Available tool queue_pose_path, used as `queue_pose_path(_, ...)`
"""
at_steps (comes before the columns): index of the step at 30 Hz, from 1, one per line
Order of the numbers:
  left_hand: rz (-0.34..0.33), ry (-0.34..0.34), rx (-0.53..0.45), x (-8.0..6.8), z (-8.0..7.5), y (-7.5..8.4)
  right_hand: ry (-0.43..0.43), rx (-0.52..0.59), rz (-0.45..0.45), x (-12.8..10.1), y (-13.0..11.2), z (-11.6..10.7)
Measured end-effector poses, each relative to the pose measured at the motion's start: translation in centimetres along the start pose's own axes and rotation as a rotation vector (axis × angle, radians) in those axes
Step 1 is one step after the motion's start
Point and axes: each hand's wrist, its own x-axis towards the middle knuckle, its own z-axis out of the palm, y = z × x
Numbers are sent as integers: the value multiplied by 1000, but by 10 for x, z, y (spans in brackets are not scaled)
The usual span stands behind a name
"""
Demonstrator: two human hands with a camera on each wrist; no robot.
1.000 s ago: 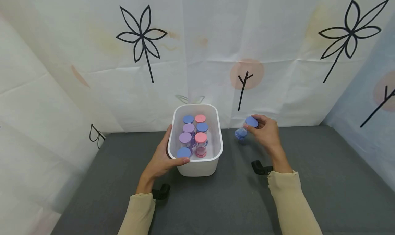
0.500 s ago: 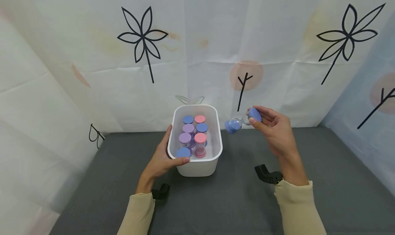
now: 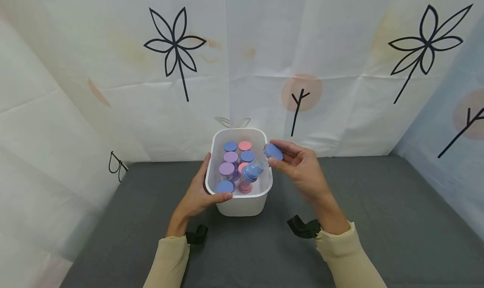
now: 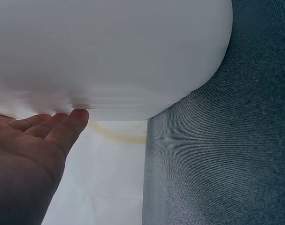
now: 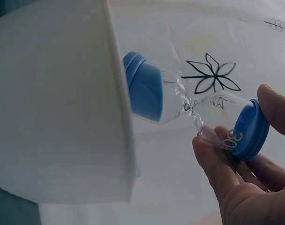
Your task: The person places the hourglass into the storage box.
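Note:
A white tub (image 3: 241, 204) stands on the grey table and holds several upright sand timers with blue, purple and pink caps (image 3: 231, 158). My left hand (image 3: 198, 193) grips the tub's near left corner, thumb over the rim; the left wrist view shows fingers against the white tub wall (image 4: 109, 51). My right hand (image 3: 298, 166) pinches one blue cap of a blue sand timer (image 3: 261, 164), which is tilted with its other end over the tub's right side. In the right wrist view the blue sand timer (image 5: 194, 105) hangs beside the white tub rim (image 5: 116, 93).
The grey table surface (image 3: 378, 221) stretches to the right and front of the tub. White sheets printed with black flowers (image 3: 174, 48) wall in the back and sides. Black wrist mounts (image 3: 304, 228) sit by both cuffs.
My right hand has carried the blue sand timer from the right of the tub leftward, tilting it, so its far end now hangs over the tub. The left hand has kept its hold.

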Motion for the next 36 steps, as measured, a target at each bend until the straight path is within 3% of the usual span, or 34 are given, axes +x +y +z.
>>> queue_pose_path(8, 18, -21, -20, 1, 0, 0, -103, -39, 41, 2, 24, 27)
queue_pose_path(13, 18, -32, -29, 1, -1, 0, -151, -141, 85, 1, 29, 33)
queue_pose_path(17, 13, -28, -26, 1, -1, 0, -175, -234, 64, 3, 29, 34)
queue_pose_path(27, 10, -22, -8, 1, -2, 2, -277, -657, 73, 17, 17, 40)
queue_pose_path(36, -12, -21, -14, 0, -1, 2, -414, -911, 41, 29, 18, 48)
